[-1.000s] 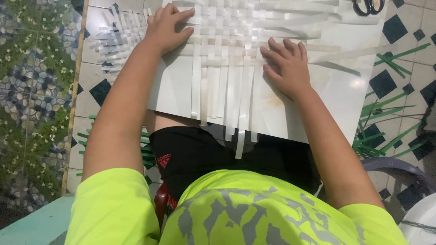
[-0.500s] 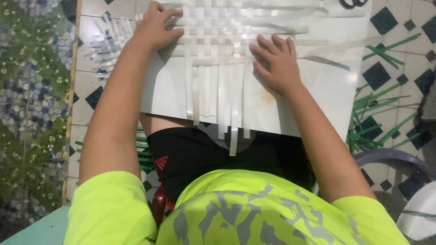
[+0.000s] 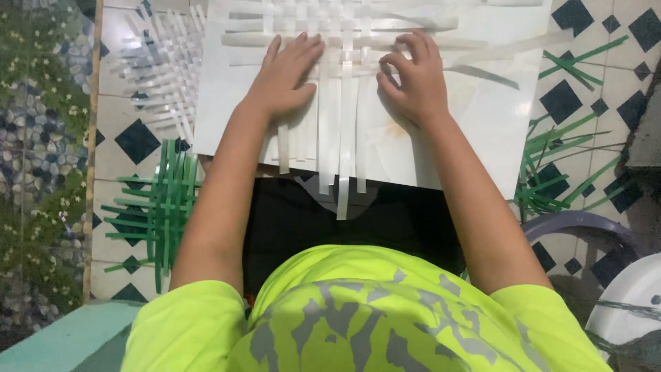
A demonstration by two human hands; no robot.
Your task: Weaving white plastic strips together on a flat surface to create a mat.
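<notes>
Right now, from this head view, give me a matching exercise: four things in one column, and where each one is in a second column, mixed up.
Things:
1. left hand
2. right hand
3. green woven strips
4. finished white weave

Places:
A. on the tiled floor, upper left, beside the white board
B. fingers curled on the strips, right of centre
C. on the floor by the person's left elbow
D. flat, palm down, on the white strips

Pairs: 1-D, 2-B, 3-C, 4-A
</notes>
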